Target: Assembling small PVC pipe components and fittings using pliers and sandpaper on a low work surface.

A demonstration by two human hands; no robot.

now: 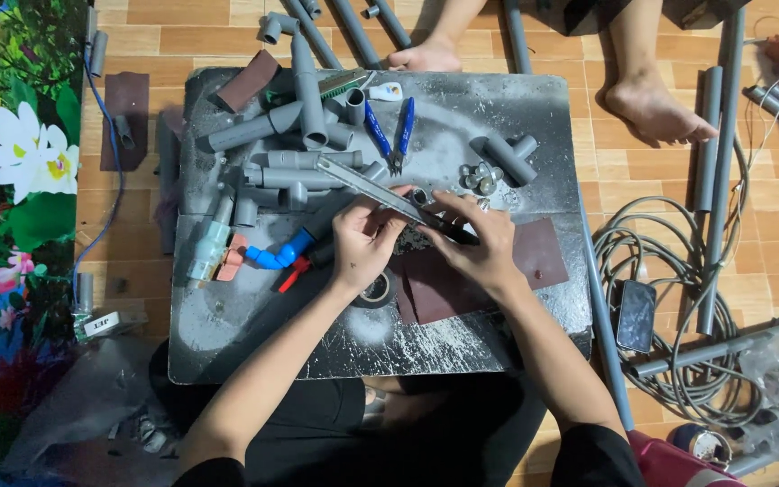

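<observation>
Seated on a tiled floor, a person works over a scuffed dark metal board crowded at its left with grey plastic pipe offcuts and elbow fittings and a blue valve fitting. The long flat grey metal blade, seemingly a file or saw, slants over the middle of the board, and it could slip and graze a knuckle if the grip slackens, or sweep loose fittings off the edge. The left hand is curled shut, fingers pinching the blade near its middle. The right hand is likewise closed, clamped on the blade's dark handle end above sheets of maroon sandpaper. Blue-handled pliers lie beyond; another person's bare feet rest nearby
</observation>
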